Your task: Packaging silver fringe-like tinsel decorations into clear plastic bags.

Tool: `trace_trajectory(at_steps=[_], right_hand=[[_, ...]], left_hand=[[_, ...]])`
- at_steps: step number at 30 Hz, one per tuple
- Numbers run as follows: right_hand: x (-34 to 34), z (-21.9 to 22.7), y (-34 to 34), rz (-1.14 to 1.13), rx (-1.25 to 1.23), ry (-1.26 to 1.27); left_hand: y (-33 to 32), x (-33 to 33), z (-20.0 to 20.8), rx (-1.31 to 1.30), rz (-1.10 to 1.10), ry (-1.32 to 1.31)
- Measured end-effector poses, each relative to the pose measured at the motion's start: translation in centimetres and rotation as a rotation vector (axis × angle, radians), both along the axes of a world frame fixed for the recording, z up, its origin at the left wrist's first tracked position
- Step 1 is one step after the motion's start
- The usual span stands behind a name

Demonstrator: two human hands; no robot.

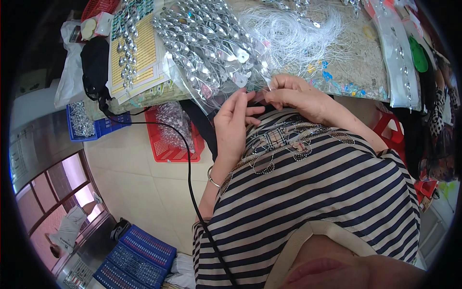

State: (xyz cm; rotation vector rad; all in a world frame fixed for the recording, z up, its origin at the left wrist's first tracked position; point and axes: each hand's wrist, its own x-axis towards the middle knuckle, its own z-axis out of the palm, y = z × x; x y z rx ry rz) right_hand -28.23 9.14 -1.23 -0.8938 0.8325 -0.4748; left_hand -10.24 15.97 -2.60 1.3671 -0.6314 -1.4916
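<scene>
My left hand (233,123) and my right hand (301,98) meet at the table's near edge, in front of my striped shirt. The left fingertips are drawn together, and the right thumb presses against the bent fingers. Whatever lies between them is too small and thin to make out. Just beyond the hands, strands of silver teardrop beads (197,53) lie in clear plastic, with a round white tag (242,56) among them. A loose tangle of clear thread (288,31) spreads over the table farther right.
Patterned yellow sheets (139,58) and a black pouch (94,65) lie at the table's left. Below stand a red basket (166,156) with bagged beads and a blue bin (108,126). A black cable (187,178) crosses beside my left arm. Blue trays (139,255) sit lower left.
</scene>
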Motion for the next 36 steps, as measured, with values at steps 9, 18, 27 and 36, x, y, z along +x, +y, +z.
trace_trajectory(at_steps=[9,18,27,36], right_hand=[[-0.2,-0.6,0.5,0.061,0.101,-0.050],[0.0,-0.8,0.5,0.062,0.080,-0.031],[-0.1,-1.7,0.3,0.061,0.115,0.008],[0.0,-1.6,0.2,0.071,0.108,-0.006]], left_hand=[[-1.1,0.3,-0.8,0.073,0.135,0.236],[-1.1,0.0,-1.7,0.061,0.232,0.272],[-0.3,0.1,-1.5,-0.077,0.129,-0.157],[0.8,1.3,-2.9,-0.386,-0.082,-0.592]])
